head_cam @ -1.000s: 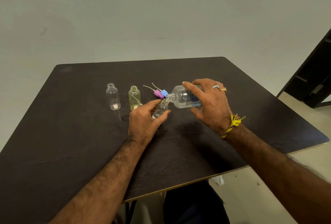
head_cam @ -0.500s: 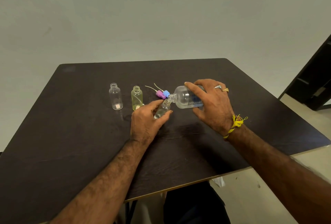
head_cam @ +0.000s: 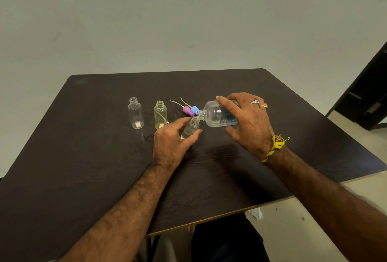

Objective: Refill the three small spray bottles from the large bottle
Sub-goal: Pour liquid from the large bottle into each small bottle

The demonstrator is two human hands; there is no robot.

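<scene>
Risk of spillage onto dark table (head_cam: pixel 83 167): narrow necks barely aligned. Left hand (head_cam: pixel 171 144) pinching tilted small spray bottle (head_cam: pixel 191 128); right hand (head_cam: pixel 247 121) wrapped round large bottle (head_cam: pixel 215 115), tipped sideways, mouth at small neck. Counted: three small bottles, including clear (head_cam: pixel 136 113) and yellowish (head_cam: pixel 160 115) upright; two spray heads seen, pink (head_cam: pixel 187 111), blue (head_cam: pixel 195 109).
</scene>
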